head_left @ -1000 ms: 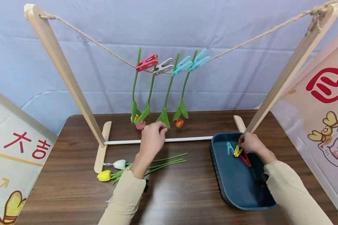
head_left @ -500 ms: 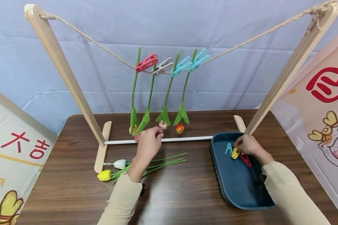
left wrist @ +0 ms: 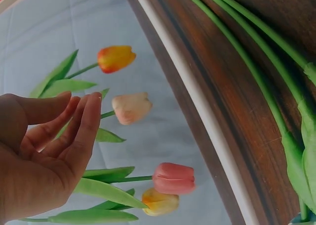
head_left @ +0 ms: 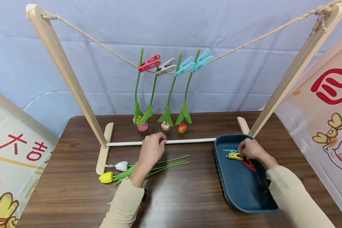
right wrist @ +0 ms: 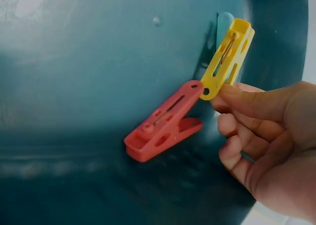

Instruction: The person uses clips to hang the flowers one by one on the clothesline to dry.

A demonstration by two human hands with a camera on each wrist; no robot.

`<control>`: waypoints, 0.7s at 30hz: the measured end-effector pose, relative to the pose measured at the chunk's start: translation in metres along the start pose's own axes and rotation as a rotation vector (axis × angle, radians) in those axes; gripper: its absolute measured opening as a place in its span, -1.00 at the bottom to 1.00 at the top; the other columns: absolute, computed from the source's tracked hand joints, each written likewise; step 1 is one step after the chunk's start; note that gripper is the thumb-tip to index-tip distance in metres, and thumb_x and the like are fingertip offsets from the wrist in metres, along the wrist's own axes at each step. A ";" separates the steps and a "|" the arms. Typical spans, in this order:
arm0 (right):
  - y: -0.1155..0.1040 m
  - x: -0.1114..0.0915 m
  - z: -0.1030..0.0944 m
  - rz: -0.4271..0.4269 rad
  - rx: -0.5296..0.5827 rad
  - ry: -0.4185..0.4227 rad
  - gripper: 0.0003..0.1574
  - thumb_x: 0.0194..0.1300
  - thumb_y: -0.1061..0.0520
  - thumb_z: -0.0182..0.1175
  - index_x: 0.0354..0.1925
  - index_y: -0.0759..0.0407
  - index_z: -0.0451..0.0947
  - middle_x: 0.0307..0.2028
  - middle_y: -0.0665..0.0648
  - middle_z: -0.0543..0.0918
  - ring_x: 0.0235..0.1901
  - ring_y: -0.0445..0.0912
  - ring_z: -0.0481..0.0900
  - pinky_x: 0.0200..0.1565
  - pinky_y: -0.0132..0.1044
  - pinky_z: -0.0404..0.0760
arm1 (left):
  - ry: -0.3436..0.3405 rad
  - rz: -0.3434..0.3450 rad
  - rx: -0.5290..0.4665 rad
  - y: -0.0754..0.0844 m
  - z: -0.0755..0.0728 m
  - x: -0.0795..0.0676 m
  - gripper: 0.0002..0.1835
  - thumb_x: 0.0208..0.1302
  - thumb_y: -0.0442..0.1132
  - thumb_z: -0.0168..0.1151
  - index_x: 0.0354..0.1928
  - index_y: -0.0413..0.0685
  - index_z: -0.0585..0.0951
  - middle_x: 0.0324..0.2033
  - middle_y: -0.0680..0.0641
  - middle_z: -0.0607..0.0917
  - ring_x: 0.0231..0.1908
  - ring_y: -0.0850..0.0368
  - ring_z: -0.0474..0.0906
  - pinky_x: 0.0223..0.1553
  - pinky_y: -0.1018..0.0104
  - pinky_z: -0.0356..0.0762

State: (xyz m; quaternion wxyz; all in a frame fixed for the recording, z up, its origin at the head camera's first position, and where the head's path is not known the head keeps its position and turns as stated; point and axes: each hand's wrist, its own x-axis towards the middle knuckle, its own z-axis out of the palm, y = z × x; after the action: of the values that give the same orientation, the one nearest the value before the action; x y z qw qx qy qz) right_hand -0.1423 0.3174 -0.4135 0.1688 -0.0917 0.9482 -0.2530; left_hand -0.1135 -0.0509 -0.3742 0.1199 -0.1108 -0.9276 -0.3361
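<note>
My right hand (head_left: 252, 148) reaches into a dark blue tray (head_left: 242, 193) and pinches one end of a yellow clothespin (right wrist: 229, 57) between thumb and fingers. A red clothespin (right wrist: 165, 121) lies beside it, its end close to the yellow one. Partly hidden behind the yellow one is a light blue clothespin (right wrist: 224, 24). My left hand (head_left: 153, 147) holds nothing, its fingers loosely bent over the white rod (head_left: 191, 141). In the left wrist view a pale pink tulip (left wrist: 132, 108) hangs close to those fingertips.
Several tulips hang heads down from a rope (head_left: 97, 41), held by red, grey and light blue clothespins (head_left: 184, 66). Wooden posts (head_left: 65, 72) carry the rope. A white tulip (head_left: 121, 166) and a yellow tulip (head_left: 106, 177) lie on the table, stems to the right.
My left hand has drawn back slightly from the hanging tulips, which swing a little. In the tray, my right hand has taken hold of the yellow clothespin and turned it sideways.
</note>
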 end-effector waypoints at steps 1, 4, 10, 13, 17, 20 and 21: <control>-0.001 0.000 -0.002 -0.015 -0.003 0.002 -0.85 -0.12 0.49 0.08 -0.59 0.34 0.56 -0.67 0.08 0.54 -0.75 -0.15 0.43 -0.63 -0.29 0.45 | -0.007 0.003 0.000 0.000 0.001 0.000 -0.96 0.07 -0.42 0.26 -0.47 -0.16 0.62 -0.55 -0.04 0.64 -0.47 0.02 0.57 -0.41 0.13 0.47; -0.007 -0.001 -0.011 -0.088 -0.044 0.042 -0.83 -0.10 0.48 0.07 -0.60 0.32 0.55 -0.66 0.05 0.53 -0.69 -0.17 0.38 -0.60 -0.30 0.40 | -0.027 0.022 -0.001 0.001 0.003 -0.001 -0.97 0.08 -0.40 0.26 -0.46 -0.17 0.63 -0.55 -0.03 0.64 -0.47 0.04 0.57 -0.41 0.16 0.48; -0.043 -0.002 -0.031 -0.195 -0.120 0.116 -0.82 0.06 0.44 0.09 -0.54 0.29 0.57 -0.64 0.02 0.53 -0.66 -0.17 0.32 -0.54 -0.28 0.32 | -0.099 0.102 0.000 0.013 0.010 -0.001 -0.94 0.10 -0.33 0.28 -0.49 -0.12 0.62 -0.55 0.00 0.64 -0.51 0.09 0.56 -0.41 0.20 0.47; -0.068 -0.002 -0.034 -0.255 -0.150 0.121 -0.86 0.09 0.43 0.13 -0.50 0.32 0.59 -0.59 0.04 0.57 -0.63 -0.18 0.38 -0.52 -0.26 0.38 | -0.141 0.156 0.004 0.022 0.014 0.000 -0.93 0.10 -0.30 0.29 -0.49 -0.09 0.62 -0.55 0.03 0.63 -0.54 0.12 0.53 -0.43 0.23 0.47; -0.101 -0.002 -0.032 -0.343 -0.201 0.116 -0.90 0.07 0.42 0.18 -0.45 0.32 0.62 -0.52 0.08 0.61 -0.57 -0.18 0.45 -0.48 -0.23 0.45 | -0.209 0.209 0.016 0.036 0.020 0.002 -0.92 0.13 -0.25 0.28 -0.39 -0.11 0.64 -0.49 0.01 0.63 -0.51 0.17 0.53 -0.40 0.29 0.47; -0.123 -0.003 -0.026 -0.406 -0.230 0.105 -0.87 0.07 0.43 0.18 -0.42 0.30 0.63 -0.47 0.11 0.62 -0.55 -0.17 0.47 -0.49 -0.26 0.46 | -0.256 0.244 0.056 0.047 0.022 0.004 -0.82 0.16 -0.21 0.26 -0.24 -0.15 0.64 -0.39 -0.03 0.65 -0.40 0.14 0.58 -0.33 0.29 0.50; -0.129 -0.003 -0.023 -0.426 -0.235 0.102 -0.86 0.07 0.43 0.18 -0.42 0.29 0.63 -0.46 0.10 0.61 -0.55 -0.17 0.46 -0.50 -0.27 0.45 | -0.265 0.255 0.077 0.050 0.023 0.004 -0.79 0.16 -0.20 0.26 -0.19 -0.15 0.63 -0.36 -0.03 0.65 -0.37 0.13 0.59 -0.32 0.29 0.51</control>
State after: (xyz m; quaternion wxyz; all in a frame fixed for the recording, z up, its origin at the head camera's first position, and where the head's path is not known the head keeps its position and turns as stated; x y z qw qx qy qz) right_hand -0.1368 0.2180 -0.3276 0.0518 -0.2960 0.9376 -0.1750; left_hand -0.1066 0.0017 -0.3599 0.0425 -0.2663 -0.9258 -0.2647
